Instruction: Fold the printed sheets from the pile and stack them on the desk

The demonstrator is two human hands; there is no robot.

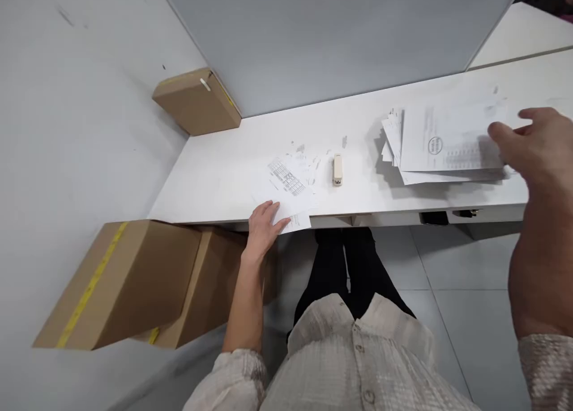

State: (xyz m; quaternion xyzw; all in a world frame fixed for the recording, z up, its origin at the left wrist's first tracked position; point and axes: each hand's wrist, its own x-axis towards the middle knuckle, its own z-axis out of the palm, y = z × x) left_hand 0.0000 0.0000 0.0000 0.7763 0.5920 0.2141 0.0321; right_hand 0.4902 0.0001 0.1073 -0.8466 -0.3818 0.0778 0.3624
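Observation:
My left hand lies on a few loose printed sheets at the front edge of the white table. Its fingers are stretched out and the thumb is apart; one lower sheet pokes past the edge. On the right, my right hand is at the right side of an uneven stack of printed papers, thumb and fingers apart. Whether the thumb touches the top sheet, which bears a round stamp, I cannot tell. A small cream stapler stands between the loose sheets and the stack.
The white table runs along a grey panel. A flat cardboard box leans in the back left corner. Larger cardboard boxes stand below, left of my legs. Black items sit under the tabletop at right.

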